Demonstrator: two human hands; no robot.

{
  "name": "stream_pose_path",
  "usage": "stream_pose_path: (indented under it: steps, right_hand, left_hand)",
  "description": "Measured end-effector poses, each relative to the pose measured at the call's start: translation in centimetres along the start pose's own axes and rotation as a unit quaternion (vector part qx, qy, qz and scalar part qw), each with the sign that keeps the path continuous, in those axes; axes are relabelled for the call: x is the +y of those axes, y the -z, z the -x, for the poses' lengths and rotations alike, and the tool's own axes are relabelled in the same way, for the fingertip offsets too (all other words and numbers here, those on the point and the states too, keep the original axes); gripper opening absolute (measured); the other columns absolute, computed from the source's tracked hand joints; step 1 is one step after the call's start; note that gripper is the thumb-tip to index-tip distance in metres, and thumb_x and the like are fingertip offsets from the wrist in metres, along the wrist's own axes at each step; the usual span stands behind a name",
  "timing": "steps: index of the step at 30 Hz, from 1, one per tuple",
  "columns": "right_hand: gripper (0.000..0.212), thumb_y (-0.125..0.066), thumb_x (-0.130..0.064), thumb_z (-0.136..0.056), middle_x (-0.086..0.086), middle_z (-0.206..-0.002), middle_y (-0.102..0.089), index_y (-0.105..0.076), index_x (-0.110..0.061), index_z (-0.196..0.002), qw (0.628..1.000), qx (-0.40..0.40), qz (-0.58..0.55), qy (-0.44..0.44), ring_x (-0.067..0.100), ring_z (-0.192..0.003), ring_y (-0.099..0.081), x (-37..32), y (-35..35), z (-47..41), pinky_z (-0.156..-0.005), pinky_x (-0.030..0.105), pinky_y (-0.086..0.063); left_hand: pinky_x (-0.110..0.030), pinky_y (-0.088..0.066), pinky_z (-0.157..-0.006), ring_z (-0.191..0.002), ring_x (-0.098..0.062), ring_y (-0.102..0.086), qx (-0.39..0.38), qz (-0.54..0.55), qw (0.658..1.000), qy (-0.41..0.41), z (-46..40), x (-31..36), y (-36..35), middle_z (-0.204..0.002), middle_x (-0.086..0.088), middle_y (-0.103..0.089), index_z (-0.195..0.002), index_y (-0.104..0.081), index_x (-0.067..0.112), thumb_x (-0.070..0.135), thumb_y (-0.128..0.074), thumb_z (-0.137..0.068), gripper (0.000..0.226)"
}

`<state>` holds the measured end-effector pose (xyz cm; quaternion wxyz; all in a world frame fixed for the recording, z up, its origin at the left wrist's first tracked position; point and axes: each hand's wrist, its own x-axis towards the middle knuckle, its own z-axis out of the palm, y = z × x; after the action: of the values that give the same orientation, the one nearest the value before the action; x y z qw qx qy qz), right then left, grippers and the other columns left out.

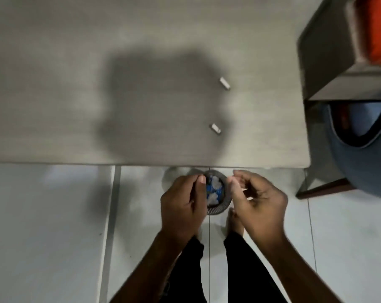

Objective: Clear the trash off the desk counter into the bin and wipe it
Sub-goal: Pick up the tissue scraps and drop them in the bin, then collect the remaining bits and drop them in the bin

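Two small pale scraps of trash lie on the grey desk counter (76,84): one (225,83) further back, one (215,128) nearer the front edge. Below the desk's edge a small dark round bin (223,207) stands on the floor, holding white crumpled paper and something blue. My left hand (182,204) hovers over the bin's left side, fingers curled, nothing visible in it. My right hand (258,202) hovers over its right side, fingers loosely bent; a small pale bit shows at the fingers, blurred.
A dark shelf unit (329,62) with an orange item stands at the right end of the desk. A blue round seat (360,167) sits beneath it. My legs and bare feet stand on the pale tiled floor (43,237).
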<state>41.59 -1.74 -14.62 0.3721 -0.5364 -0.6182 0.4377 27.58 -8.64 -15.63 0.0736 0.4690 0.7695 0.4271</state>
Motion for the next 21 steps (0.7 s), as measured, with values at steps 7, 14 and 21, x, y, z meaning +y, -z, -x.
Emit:
stream_pose_path:
  steps: [7,14,21]
  right_hand:
    - [0.028,-0.068,-0.024,-0.093,0.007,-0.114,-0.077,-0.075,-0.013,-0.118,0.968,-0.037,0.236,0.071,0.023,-0.101,-0.073,-11.8,-0.6,-14.8,-0.093,0.028,-0.056]
    - [0.022,-0.07,-0.004,-0.078,0.014,-0.102,-0.074,-0.08,-0.013,-0.094,0.854,-0.226,0.466,0.051,0.033,-0.092,-0.073,-14.5,-4.7,-20.1,-0.083,0.037,-0.063]
    - [0.017,-0.064,-0.007,-0.092,0.015,-0.098,-0.073,-0.076,-0.003,-0.103,0.822,-0.185,0.535,0.063,0.031,-0.088,-0.072,-13.2,-5.4,-19.4,-0.081,0.039,-0.064]
  left_hand:
    - [-0.042,-0.058,-0.08,-0.096,-0.034,-0.065,-0.16,-0.158,0.965,-0.134,-14.1,5.5,2.1,-0.11,-0.017,-0.067,-0.123,-0.067,0.005,0.011,-0.06,-0.092,0.032]
    - [-0.047,-0.056,-0.085,-0.097,-0.04,-0.061,-0.354,-0.234,0.857,-0.291,-17.7,4.3,1.6,-0.105,-0.023,-0.067,-0.101,-0.074,0.001,-0.002,-0.052,-0.089,0.025]
    - [-0.026,-0.044,-0.048,-0.056,-0.025,-0.061,-0.264,-0.285,0.826,-0.408,-16.2,4.5,2.7,-0.062,-0.009,-0.063,-0.06,-0.066,0.008,-0.003,-0.048,-0.065,0.022]
